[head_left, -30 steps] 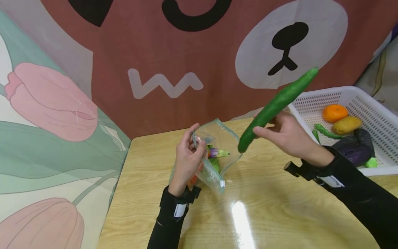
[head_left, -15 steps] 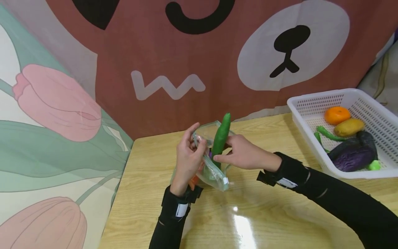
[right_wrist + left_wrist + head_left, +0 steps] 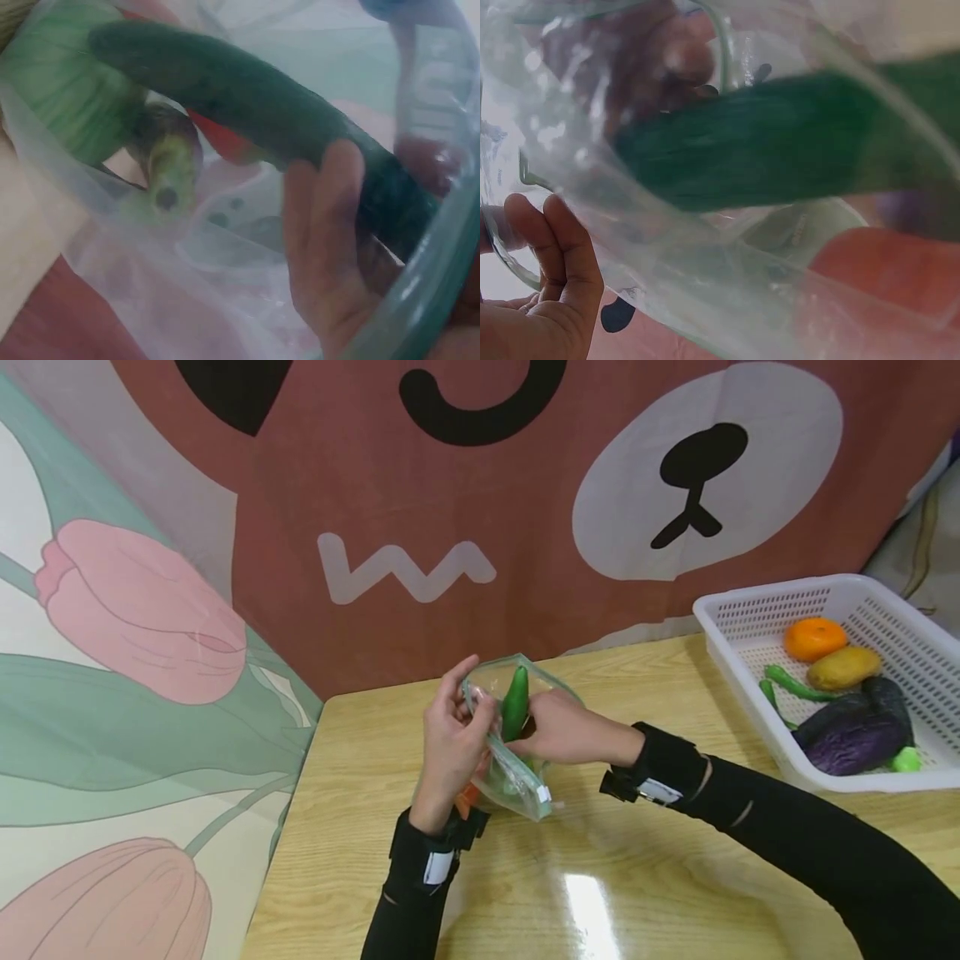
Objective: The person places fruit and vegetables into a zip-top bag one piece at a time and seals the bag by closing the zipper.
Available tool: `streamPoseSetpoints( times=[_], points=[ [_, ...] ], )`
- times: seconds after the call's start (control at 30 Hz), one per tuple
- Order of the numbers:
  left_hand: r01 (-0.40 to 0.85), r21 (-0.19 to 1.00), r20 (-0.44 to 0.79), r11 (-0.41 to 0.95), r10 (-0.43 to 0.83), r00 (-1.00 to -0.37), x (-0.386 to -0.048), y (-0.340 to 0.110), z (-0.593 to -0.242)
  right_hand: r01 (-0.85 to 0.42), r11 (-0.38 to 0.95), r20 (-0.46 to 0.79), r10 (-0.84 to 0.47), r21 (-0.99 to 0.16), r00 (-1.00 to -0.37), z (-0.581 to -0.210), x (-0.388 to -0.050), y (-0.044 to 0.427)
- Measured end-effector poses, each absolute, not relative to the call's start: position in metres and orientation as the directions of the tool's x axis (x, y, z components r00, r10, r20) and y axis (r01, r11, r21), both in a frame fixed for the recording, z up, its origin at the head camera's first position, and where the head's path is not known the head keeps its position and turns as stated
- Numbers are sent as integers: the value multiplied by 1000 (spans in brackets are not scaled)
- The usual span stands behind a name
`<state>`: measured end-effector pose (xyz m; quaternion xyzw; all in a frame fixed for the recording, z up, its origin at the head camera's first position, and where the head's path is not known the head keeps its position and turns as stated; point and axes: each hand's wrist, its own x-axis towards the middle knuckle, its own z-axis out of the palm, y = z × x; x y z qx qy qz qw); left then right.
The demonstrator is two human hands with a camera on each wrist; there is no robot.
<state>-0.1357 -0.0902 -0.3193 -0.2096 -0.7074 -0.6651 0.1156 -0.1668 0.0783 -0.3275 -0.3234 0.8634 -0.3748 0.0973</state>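
My left hand (image 3: 453, 735) pinches the rim of a clear zip bag (image 3: 532, 797) and holds its mouth apart. My right hand (image 3: 566, 727) reaches into that mouth, its fingers around a green cucumber (image 3: 515, 702). In the right wrist view the cucumber (image 3: 225, 82) lies within the bag beside a pale green ribbed vegetable (image 3: 67, 82) and a purple-green one (image 3: 174, 150), with the fingers (image 3: 330, 217) along its side. Through the film in the left wrist view the cucumber (image 3: 780, 142) shows next to something orange-red (image 3: 892, 270).
A white perforated basket (image 3: 750, 710) stands at the right, holding an orange fruit (image 3: 815, 638), a yellow-brown potato-like item (image 3: 844, 667), green peppers (image 3: 798, 685) and dark purple vegetables (image 3: 855, 739). Behind the wooden table (image 3: 637, 860) hangs a printed cloth (image 3: 420, 485).
My right hand has brought the cucumber leftward from above the table's right part and lowered it into the bag. My left hand keeps its grip on the rim, nearly unmoved.
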Motion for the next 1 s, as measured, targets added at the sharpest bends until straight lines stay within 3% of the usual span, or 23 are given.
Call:
streamPoseSetpoints(
  times=[0.17, 0.5, 0.83, 1.0],
  points=[
    [461, 887, 455, 20, 131, -881, -138, -92, -324, -441, 518, -15, -661, -733, -751, -330, -170, 78],
    [531, 847, 527, -5, 136, -839, -143, -96, -327, -397, 390, 103, -593, -831, -798, -316, -171, 83],
    [541, 840, 542, -47, 141, -829, -143, -93, -322, -482, 462, 1, -721, -745, -693, -320, -174, 73],
    [546, 837, 546, -40, 134, -827, -142, -93, -322, -501, 495, -20, -725, -709, -688, -317, -176, 71]
  ],
)
